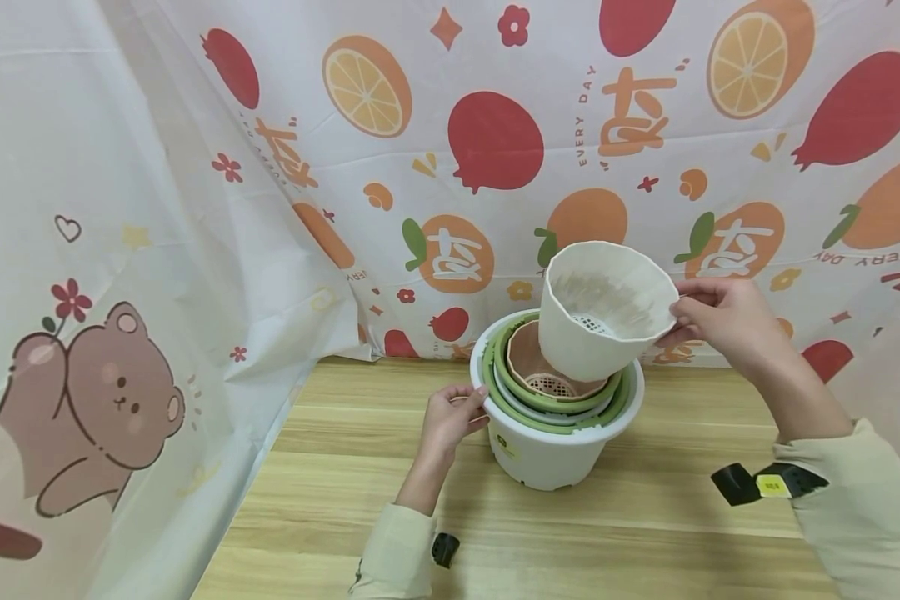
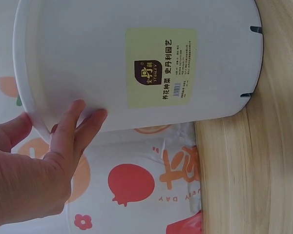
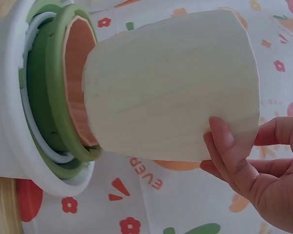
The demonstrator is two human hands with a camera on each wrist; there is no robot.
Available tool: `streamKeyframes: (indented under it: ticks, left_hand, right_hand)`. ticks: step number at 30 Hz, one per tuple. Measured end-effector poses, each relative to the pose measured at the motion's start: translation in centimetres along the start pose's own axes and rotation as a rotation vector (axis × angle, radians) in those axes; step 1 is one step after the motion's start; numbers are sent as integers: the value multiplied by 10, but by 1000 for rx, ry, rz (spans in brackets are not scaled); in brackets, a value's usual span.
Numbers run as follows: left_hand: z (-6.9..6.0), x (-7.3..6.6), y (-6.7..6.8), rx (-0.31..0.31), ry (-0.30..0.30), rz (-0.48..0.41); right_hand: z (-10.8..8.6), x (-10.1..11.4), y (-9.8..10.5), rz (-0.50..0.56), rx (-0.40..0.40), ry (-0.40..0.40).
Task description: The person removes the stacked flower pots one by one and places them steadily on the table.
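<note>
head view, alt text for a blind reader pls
A right hand holds a tilted cream flowerpot by its rim at the mouth of a nested stack of flowerpots; the left hand grips the white outermost flowerpot. Fruit-print sheeting hangs behind the table.

Near the back edge of the desk (image 1: 330,500), the white pot (image 1: 551,462) looked like smooth plastic with a soft sheen, its label (image 2: 162,68) flat and matt. The cream pot (image 1: 588,354) seemed matt plastic, streaked inside. The desk showed smooth wood grain; the sleeves (image 1: 858,508) were matt cloth.
</note>
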State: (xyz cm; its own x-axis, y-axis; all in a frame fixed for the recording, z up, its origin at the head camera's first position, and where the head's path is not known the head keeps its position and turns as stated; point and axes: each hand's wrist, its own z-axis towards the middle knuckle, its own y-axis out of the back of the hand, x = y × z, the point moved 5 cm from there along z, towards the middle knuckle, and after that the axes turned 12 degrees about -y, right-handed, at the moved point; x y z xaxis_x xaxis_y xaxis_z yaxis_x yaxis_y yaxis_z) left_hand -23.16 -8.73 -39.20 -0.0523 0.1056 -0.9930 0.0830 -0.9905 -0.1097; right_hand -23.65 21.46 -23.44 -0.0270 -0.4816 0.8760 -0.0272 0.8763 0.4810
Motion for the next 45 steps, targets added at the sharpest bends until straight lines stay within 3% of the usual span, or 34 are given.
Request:
streamKeyframes:
  ticks: [7, 16, 23, 36, 45]
  left_hand:
    - [1, 0, 1, 5, 3, 4]
    - [0, 1, 1, 1, 11, 7]
    - [1, 0, 1, 3, 8, 9]
    - [1, 0, 1, 8, 7, 8]
    - [2, 1, 1, 6, 4, 7]
  right_hand:
    - [-3, -3, 12, -51, -42, -39]
    - [-3, -17, 30, 45, -53, -47]
    - [-3, -36, 45, -1, -55, -72]
    - [-4, -65, 69, -89, -153, -129]
    - [-2, -86, 80, -96, -192, -143]
